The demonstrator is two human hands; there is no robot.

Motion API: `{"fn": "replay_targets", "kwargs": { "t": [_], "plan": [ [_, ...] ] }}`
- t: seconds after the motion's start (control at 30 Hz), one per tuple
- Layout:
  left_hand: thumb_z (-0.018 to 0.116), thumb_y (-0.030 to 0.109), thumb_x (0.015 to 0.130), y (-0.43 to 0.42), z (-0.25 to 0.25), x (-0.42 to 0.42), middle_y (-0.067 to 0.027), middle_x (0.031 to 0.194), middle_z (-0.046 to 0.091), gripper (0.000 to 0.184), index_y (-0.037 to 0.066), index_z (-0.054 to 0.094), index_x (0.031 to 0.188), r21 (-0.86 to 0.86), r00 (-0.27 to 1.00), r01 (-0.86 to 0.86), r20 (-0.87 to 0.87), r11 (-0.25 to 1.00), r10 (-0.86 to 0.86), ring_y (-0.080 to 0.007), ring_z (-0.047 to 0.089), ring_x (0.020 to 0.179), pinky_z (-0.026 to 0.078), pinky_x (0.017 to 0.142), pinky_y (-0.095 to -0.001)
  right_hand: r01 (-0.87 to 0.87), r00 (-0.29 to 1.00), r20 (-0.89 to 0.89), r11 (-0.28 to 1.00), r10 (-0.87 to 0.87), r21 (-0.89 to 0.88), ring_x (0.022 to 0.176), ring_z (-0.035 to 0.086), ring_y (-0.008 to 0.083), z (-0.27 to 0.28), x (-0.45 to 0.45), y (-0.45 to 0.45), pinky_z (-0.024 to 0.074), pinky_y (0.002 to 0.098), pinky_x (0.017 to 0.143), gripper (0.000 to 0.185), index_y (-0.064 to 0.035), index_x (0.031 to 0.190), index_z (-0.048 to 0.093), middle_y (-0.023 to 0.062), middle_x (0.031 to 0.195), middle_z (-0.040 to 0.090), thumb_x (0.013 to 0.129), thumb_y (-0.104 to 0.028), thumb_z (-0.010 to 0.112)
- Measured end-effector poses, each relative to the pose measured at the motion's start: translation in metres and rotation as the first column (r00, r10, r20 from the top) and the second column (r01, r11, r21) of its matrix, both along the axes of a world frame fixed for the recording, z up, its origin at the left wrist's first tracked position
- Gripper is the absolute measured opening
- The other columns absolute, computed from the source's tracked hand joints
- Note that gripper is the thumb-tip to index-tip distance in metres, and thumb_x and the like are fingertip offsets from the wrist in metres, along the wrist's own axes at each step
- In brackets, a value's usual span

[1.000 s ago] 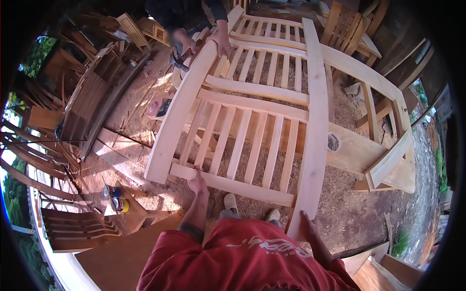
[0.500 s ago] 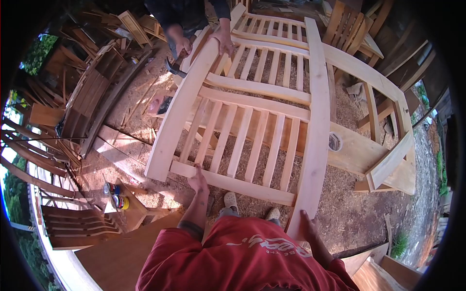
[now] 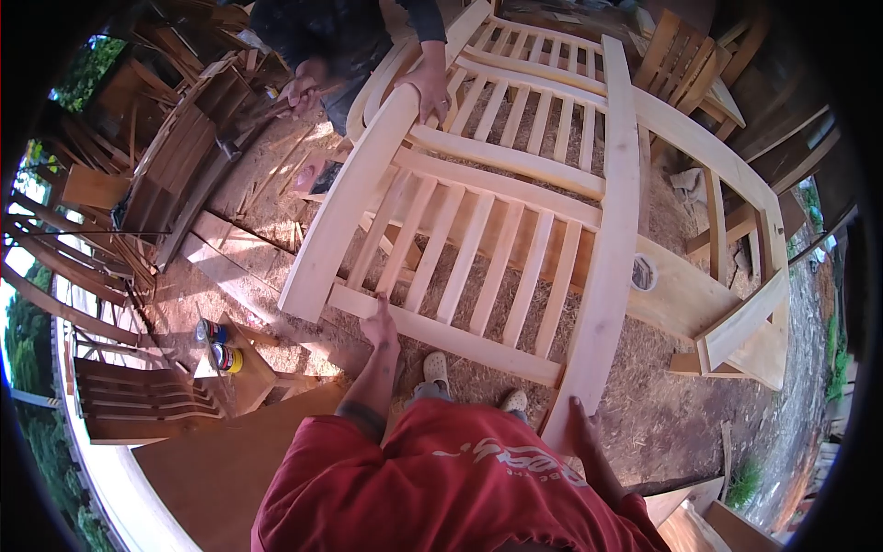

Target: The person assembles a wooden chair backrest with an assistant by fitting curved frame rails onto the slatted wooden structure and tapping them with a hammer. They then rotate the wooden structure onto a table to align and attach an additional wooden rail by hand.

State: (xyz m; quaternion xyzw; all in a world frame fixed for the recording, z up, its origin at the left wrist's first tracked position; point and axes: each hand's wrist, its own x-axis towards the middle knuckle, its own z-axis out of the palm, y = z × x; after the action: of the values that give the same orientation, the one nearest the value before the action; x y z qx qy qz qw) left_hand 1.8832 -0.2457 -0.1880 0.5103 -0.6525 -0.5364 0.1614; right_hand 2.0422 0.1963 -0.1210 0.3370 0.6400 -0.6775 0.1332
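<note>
A pale slatted wooden frame stretches away in front of me, with thin upright slats between cross rails. My left hand is closed on its near bottom rail, close to the left post. At the near end of the wide right post, my right hand grips the edge, its fingers partly hidden. Across the frame, a co-worker's hand rests on the upper end of the left post. The co-worker's other hand holds a hammer out to the left.
A curved wooden frame stands on the right, beside a plank with a round hole. Two cans sit on a wooden piece at left. Stacked slatted parts line the left side. Wood shavings cover the ground.
The co-worker's hammer has swung away from the left post, out to the left. The frame's far end appears shifted right in view. Both my hands keep their hold.
</note>
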Motion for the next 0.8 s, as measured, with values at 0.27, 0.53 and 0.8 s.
{"fn": "replay_targets", "kwargs": {
  "t": [0.27, 0.53, 0.8],
  "plan": [
    [0.078, 0.046, 0.074, 0.004, 0.002, 0.001, -0.0203, 0.103, 0.066, 0.067, -0.01, 0.061, 0.107, 0.023, 0.997, -0.036, -0.061, 0.999, 0.038, -0.029, 0.063, 0.094, 0.048, 0.083, -0.0391, 0.017, 1.0, 0.002, 1.0, -0.017, 0.014, 0.068, 0.051, 0.0079, -0.005, 0.0, -0.001, 0.0402, 0.024, 0.055, 0.044, 0.0019, 0.11, 0.059, 0.0018, 0.087, 0.06, 0.087, -0.034, 0.067],
    [0.077, 0.044, 0.075, 0.009, 0.017, 0.0, -0.0201, 0.1, 0.066, 0.064, -0.01, 0.06, 0.107, 0.032, 1.0, -0.008, -0.03, 0.999, 0.009, -0.0288, 0.062, 0.095, 0.047, 0.084, -0.0378, -0.014, 0.998, 0.068, 1.0, 0.014, -0.007, 0.068, 0.05, 0.0075, -0.003, -0.002, 0.0, 0.0398, 0.0239, 0.055, 0.044, -0.001, 0.116, 0.056, 0.001, 0.089, 0.059, 0.088, -0.034, 0.067],
    [0.077, 0.047, 0.074, 0.011, 0.025, 0.0, -0.0218, 0.101, 0.066, 0.066, -0.008, 0.061, 0.105, 0.027, 0.991, -0.049, 0.13, 0.998, 0.045, -0.0297, 0.063, 0.095, 0.047, 0.084, -0.0387, -0.003, 1.0, 0.008, 0.999, 0.003, 0.043, 0.082, 0.053, 0.0122, -0.008, -0.002, -0.002, 0.0442, 0.0264, 0.067, 0.052, 0.001, 0.124, 0.051, 0.005, 0.102, 0.06, 0.088, -0.034, 0.067]
  ]
}}
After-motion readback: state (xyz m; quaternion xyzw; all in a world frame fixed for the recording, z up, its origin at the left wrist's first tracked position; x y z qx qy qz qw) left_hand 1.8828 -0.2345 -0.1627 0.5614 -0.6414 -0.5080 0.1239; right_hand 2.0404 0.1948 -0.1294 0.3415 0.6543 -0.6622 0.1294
